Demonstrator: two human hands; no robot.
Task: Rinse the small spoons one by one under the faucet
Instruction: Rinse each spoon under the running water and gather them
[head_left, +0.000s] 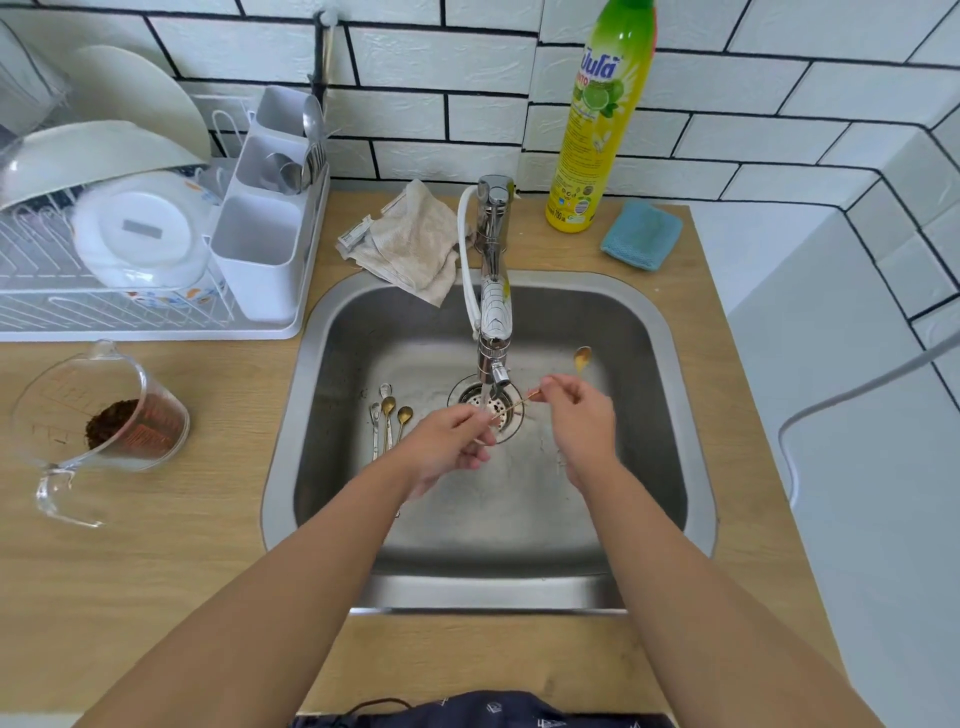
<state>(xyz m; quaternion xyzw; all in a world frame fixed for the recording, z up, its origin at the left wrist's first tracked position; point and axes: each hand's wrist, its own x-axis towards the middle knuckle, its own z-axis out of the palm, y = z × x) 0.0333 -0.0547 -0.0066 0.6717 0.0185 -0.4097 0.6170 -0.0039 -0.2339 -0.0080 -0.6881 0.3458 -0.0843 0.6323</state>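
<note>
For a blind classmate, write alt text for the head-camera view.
Two hands hold a thin gold spoon under the running faucet: right hand pinches the handle, left hand grips the other end. More small spoons lie in the sink.

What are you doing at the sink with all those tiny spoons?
A person is rinsing a thin gold spoon under the running chrome faucet. The right hand pinches one end of it, and the left hand holds the other end in the water over the drain. A few more small gold and silver spoons lie on the left of the steel sink floor, and one gold spoon lies apart on the right.
</note>
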